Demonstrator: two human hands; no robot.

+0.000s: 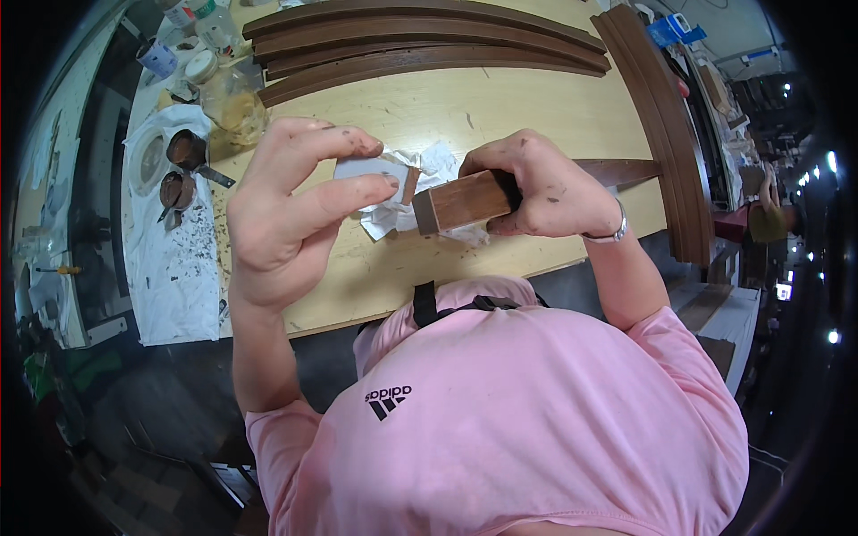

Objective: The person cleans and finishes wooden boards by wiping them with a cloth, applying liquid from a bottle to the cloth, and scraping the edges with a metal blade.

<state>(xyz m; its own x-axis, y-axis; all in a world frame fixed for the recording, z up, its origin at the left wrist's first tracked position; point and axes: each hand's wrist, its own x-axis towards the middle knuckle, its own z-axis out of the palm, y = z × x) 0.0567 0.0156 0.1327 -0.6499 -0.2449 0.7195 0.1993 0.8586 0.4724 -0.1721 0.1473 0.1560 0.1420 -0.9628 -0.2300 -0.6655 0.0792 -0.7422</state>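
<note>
My right hand (559, 188), with a metal band on its wrist, is closed round a dark brown wooden bar (469, 204). The bar's squared end points left, and its length runs on behind the hand to the right. Between thumb and fingers, my left hand (290, 196) pinches a flat, pale grey piece (362, 168) with a brown edge; its exact kind is unclear. That brown edge is close to the bar's end, and I cannot tell whether they touch. Crumpled white paper (438, 161) lies on the table below both. Brown smears mark my fingers.
Long brown wooden mouldings (429, 40) lie along the table's far side, and more mouldings (657, 134) stretch along its right edge. At left, a white cloth (170, 259) bears dark brown pots (186, 150) and crumbs. Behind it stand a clear jar (223, 94) and bottles.
</note>
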